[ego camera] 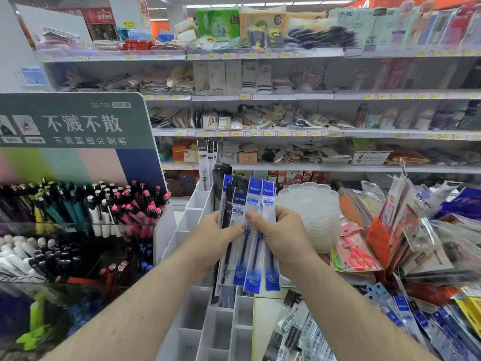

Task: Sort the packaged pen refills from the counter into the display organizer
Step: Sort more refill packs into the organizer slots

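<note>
I hold a fanned bunch of packaged pen refills (252, 259) upright in front of me, blue-labelled packs to the right and black-labelled ones to the left. My left hand (212, 243) grips the bunch from the left side. My right hand (279, 235) pinches the blue packs from the right. Directly below stands the white display organizer (197, 316) with its stepped compartments; a few black-and-white refill packs (205, 160) stand in its far slots. More packaged refills (406, 316) lie piled on the counter at lower right.
A pen display stand (86, 212) full of pens rises on the left. A stack of clear plastic palettes (316, 217) and packaged pink scissors (360, 254) sit just right of my hands. Store shelves (260, 96) fill the background.
</note>
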A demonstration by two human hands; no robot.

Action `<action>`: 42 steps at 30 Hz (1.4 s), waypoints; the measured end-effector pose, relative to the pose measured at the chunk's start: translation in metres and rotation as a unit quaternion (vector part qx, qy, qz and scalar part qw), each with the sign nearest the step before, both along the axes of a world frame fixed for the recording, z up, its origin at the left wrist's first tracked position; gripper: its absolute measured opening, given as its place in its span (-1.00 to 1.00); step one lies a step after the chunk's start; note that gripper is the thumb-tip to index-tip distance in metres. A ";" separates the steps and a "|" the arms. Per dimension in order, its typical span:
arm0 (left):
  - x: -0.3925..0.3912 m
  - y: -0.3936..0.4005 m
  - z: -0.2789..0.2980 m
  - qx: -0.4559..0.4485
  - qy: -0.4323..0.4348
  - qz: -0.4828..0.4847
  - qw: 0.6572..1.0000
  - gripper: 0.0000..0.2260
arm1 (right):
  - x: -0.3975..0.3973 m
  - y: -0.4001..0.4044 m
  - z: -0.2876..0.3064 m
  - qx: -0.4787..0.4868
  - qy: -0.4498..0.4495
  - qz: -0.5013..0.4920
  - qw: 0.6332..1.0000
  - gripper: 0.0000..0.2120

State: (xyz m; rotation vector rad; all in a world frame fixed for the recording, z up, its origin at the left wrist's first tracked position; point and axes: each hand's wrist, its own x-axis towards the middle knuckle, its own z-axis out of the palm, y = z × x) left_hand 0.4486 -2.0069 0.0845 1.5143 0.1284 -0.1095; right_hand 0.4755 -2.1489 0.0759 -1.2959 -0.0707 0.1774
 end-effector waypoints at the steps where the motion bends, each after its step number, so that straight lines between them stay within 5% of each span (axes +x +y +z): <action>1: -0.001 -0.001 0.001 -0.007 0.001 -0.004 1.000 -0.88 | 0.000 0.000 0.000 -0.007 0.005 -0.004 1.000 -0.93; 9: 0.004 0.002 0.001 -0.011 0.009 0.072 0.997 -0.89 | -0.001 -0.022 0.008 0.101 0.072 -0.012 0.992 -0.94; 14: 0.000 0.002 0.006 -0.008 0.007 0.017 1.000 -0.69 | -0.005 -0.014 0.008 0.126 0.072 0.030 0.989 -0.95; 17: -0.003 0.000 0.005 0.027 -0.003 -0.015 1.000 -0.87 | -0.007 -0.003 0.006 0.126 0.067 0.037 0.989 -0.90; 26: 0.001 0.002 0.000 0.049 0.004 0.040 0.998 -0.85 | -0.007 0.006 0.004 0.020 -0.070 -0.071 0.995 -0.69; 31: -0.002 0.000 0.001 0.020 -0.008 -0.002 1.000 -0.82 | 0.003 0.020 -0.011 -0.061 -0.114 -0.133 0.983 -0.85; 38: -0.002 0.001 0.000 0.040 -0.019 -0.006 0.999 -0.73 | 0.003 0.023 -0.003 0.008 -0.043 -0.164 0.985 -0.29; 42: -0.001 0.000 0.002 0.057 -0.049 0.039 0.996 -0.80 | 0.003 0.021 -0.001 0.043 0.011 -0.163 0.986 -0.51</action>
